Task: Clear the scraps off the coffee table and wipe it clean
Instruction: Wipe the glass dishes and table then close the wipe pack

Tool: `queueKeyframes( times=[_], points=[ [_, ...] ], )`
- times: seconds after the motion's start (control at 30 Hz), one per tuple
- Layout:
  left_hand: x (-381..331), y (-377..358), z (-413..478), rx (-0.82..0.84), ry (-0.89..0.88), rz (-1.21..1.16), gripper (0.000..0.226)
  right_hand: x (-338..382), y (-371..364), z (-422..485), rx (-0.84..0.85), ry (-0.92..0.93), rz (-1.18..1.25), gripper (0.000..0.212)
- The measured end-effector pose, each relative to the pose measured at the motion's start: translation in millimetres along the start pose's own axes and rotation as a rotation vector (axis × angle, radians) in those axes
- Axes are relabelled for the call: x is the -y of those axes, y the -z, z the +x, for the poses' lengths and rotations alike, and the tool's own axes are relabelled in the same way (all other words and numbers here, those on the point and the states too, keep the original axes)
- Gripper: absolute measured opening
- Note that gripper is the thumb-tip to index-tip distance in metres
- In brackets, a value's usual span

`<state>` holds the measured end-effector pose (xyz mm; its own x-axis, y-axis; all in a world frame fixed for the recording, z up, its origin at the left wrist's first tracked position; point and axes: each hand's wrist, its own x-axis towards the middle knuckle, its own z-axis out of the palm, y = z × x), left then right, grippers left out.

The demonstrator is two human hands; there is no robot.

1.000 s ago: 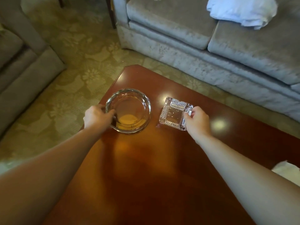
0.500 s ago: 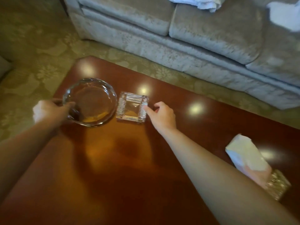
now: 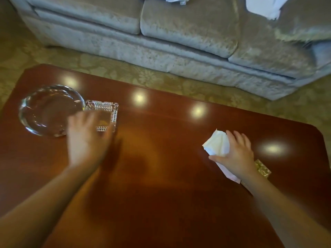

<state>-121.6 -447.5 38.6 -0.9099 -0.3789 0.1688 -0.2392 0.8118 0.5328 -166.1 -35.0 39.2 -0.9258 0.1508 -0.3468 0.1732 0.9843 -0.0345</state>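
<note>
Reaching for wiping material is the step in hand: my right hand (image 3: 236, 154) is settling over the white tissue (image 3: 217, 144) that stands out of the gold-trimmed tissue box (image 3: 262, 169) at the right side of the coffee table (image 3: 161, 176), fingers spread and curling round the tissue but not yet pinched shut on it. My left hand (image 3: 86, 138) is blurred, fingers extended and holding nothing, hovering over the near edge of the square cut-glass ashtray (image 3: 109, 111), which is sitting touching the round glass dish (image 3: 48, 110) at the table's left end. No loose scraps are showing on the polished top. Judging from this, the next move is calling for a firm pinch and an upward pull to free one tissue, with the box liable to lift or slide unless steadied.
</note>
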Motion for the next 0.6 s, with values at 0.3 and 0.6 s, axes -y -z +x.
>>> queueKeyframes(
  times=[0.3, 0.6],
  points=[
    [-189, -114, -88, 0.639, 0.021, -0.22, 0.061, -40, -20, -19, 0.054, -0.004, 0.067, 0.136],
    [-257, -192, -99, 0.68, 0.289, -0.29, 0.083, -83, -37, -15, 0.034, 0.05, 0.169, 0.117]
  ],
)
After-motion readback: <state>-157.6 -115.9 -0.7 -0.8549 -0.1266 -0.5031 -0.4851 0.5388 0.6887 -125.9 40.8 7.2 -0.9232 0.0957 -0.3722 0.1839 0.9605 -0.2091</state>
